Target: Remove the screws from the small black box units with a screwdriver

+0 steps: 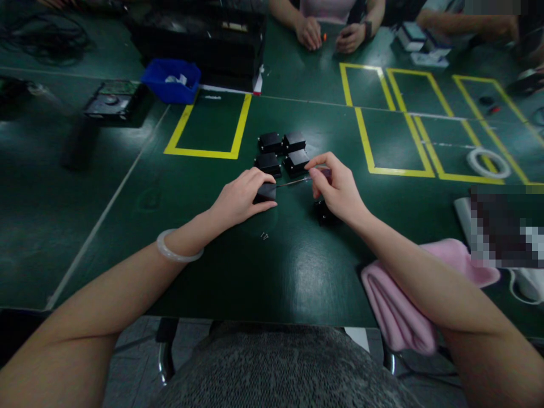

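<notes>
My left hand [247,195] grips a small black box [266,192] on the green table, thumb on the near side and fingers over the far side. In my right hand [334,184] is a screwdriver [293,182], its thin shaft pointing left with the tip at the box. Just beyond, several similar black boxes [270,142] stand close together in two rows. Another black part [323,212] lies under my right hand, partly hidden by it. A few tiny screws [264,236] lie on the table nearer to me.
Yellow tape outlines [204,153] mark the table. A blue bin [172,79] and a circuit-board device [114,101] stand back left. At right are a white tape roll [488,164] and a pink cloth [399,306]. Across the table, a co-worker's hands [309,33] rest on the surface.
</notes>
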A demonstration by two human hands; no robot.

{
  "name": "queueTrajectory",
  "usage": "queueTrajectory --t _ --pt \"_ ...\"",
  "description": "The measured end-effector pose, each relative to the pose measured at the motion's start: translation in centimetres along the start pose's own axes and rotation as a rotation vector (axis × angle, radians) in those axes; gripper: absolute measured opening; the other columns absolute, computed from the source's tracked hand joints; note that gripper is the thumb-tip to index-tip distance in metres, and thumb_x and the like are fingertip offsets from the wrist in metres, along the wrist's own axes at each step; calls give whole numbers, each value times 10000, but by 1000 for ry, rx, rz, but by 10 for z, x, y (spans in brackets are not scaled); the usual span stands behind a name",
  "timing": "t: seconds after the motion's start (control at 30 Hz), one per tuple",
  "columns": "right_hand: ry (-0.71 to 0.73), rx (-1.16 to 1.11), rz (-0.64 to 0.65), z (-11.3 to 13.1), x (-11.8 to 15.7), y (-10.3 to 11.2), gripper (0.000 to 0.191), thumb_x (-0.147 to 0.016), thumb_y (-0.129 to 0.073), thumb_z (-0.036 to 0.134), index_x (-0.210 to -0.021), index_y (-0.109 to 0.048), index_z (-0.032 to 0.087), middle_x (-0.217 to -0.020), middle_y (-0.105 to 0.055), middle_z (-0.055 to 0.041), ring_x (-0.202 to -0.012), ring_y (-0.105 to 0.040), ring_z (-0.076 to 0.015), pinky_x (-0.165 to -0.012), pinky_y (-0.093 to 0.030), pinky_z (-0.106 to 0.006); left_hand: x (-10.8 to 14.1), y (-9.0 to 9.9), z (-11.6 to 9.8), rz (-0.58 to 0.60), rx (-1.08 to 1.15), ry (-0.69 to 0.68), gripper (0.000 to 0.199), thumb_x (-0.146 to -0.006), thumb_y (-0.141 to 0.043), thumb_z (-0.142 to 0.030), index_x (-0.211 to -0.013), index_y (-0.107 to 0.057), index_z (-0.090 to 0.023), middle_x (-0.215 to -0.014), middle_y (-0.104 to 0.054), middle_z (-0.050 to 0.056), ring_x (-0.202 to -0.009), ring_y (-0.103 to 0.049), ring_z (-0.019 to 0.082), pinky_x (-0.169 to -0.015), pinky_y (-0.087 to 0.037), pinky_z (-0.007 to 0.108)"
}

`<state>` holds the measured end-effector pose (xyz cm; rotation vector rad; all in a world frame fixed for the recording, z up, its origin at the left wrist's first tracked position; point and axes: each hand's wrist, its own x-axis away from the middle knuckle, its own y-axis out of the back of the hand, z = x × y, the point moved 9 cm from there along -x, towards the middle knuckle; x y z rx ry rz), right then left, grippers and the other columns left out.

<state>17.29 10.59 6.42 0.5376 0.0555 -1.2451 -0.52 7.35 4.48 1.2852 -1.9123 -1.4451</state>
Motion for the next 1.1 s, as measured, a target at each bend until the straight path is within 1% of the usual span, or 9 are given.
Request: queueTrajectory --t 0.07,0.13,0.33,0.4,0.5,0.57,0.67,0.9,1.1 --pt "5 -3 -11 1 0 1 114 -1008 -589 363 -1029 -554 257 -627 -525 60 -508 -533 -136 -553 -434 -306 0 0 0 0 2 6 390 -927 -690 -401 -1234 -555 -203 -1253 -628 116 -1147 -608 303 -933 -526 442" --pt "9 -10 -19 1 0 2 136 -1001 -599 379 -1038 -550 258 -656 -537 58 -518 -542 -132 -555 -439 -303 0 0 1 5 -1 12 396 -922 -693 -399 -1239 -555 -206 -1251 -629 114 -1153 -607 305 -929 -529 440" --pt "-1 24 9 -1 -1 1 274 -1025 -559 497 -913 -560 247 -564 -511 60 -465 -510 -127 -515 -400 -298 0 0 1 -5 -4 -9 392 -928 -688 -394 -1239 -556 -196 -1261 -629 121 -1155 -608 306 -934 -532 446" --pt "0 28 14 0 -1 1 232 -1026 -568 453 -925 -565 244 -572 -516 57 -466 -511 -128 -517 -398 -299 0 0 0 -8 -2 -14 395 -928 -694 -393 -1236 -556 -188 -1265 -629 127 -1151 -610 307 -931 -532 444" --pt "6 14 1 1 0 1 100 -1018 -580 351 -1018 -560 253 -632 -528 57 -495 -531 -130 -544 -421 -304 0 0 0 -3 0 -5 395 -927 -694 -395 -1237 -555 -192 -1264 -629 125 -1153 -609 308 -929 -531 444" --pt "10 13 -7 1 1 1 79 -1008 -583 316 -1053 -551 259 -678 -541 54 -512 -541 -126 -555 -429 -303 0 1 0 0 1 1 394 -927 -692 -397 -1239 -554 -198 -1262 -630 121 -1150 -609 308 -923 -531 443" --pt "15 -1 -10 1 1 1 93 -1005 -584 332 -1050 -546 259 -698 -545 53 -516 -540 -122 -549 -431 -297 0 1 -1 3 -1 2 396 -931 -689 -405 -1241 -553 -199 -1264 -627 121 -1144 -610 306 -913 -532 437" --pt "31 -18 9 2 0 -1 233 -1034 -549 459 -936 -548 248 -603 -502 58 -472 -513 -121 -515 -418 -295 1 0 0 -2 -2 -7 397 -931 -697 -392 -1242 -555 -191 -1268 -628 123 -1150 -610 304 -927 -526 434" --pt "7 -26 -7 2 2 -3 92 -1028 -560 332 -1045 -527 248 -579 -524 74 -433 -515 -126 -485 -406 -289 -1 1 1 -10 -26 -6 390 -932 -706 -389 -1230 -569 -177 -1260 -637 126 -1148 -615 308 -925 -524 430"
